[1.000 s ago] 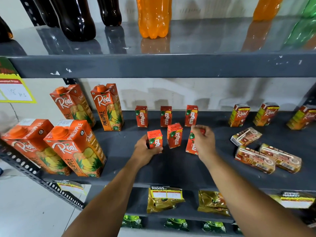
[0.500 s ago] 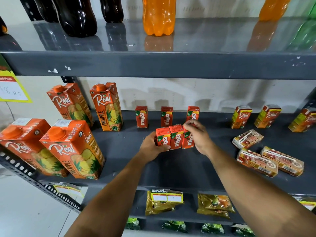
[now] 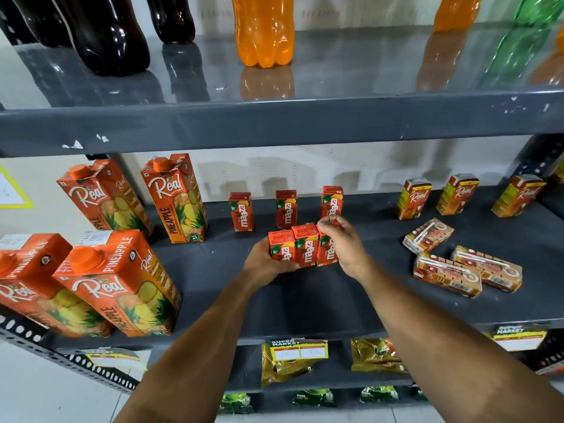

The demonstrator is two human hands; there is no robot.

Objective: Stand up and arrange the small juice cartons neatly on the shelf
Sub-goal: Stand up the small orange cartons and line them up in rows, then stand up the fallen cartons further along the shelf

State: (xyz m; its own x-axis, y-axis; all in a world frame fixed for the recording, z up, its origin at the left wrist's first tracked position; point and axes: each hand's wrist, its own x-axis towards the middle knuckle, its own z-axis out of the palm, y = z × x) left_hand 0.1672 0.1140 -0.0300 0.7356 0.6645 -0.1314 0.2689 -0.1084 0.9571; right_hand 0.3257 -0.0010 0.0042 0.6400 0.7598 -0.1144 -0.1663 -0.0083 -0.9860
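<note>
Two bare forearms rose from the bottom of the frame toward the middle of the dark shelf (image 3: 305,303). At the centre, the left hand (image 3: 265,264) cupped the left side of a tight row of three small red cartons (image 3: 303,248), its thumb lying across the lower front of the leftmost one and its fingers hidden behind. The right hand (image 3: 345,248) closed on the rightmost carton of that row, fingertips (image 3: 328,221) pinched together at its top edge and the palm against its right side. The three cartons stood upright, touching each other, pressed between the two hands.

Just behind them, nearer the back wall, three more small red cartons (image 3: 286,209) stood upright and spaced apart. To the right of centre, three cartons lay flat (image 3: 464,267) on the shelf, and beyond those, three yellow-and-red cartons (image 3: 457,195) stood along the back. At the left, four tall pineapple juice boxes (image 3: 119,285) stood in two pairs. Soda bottles (image 3: 264,32) lined the top shelf across the upper frame.
</note>
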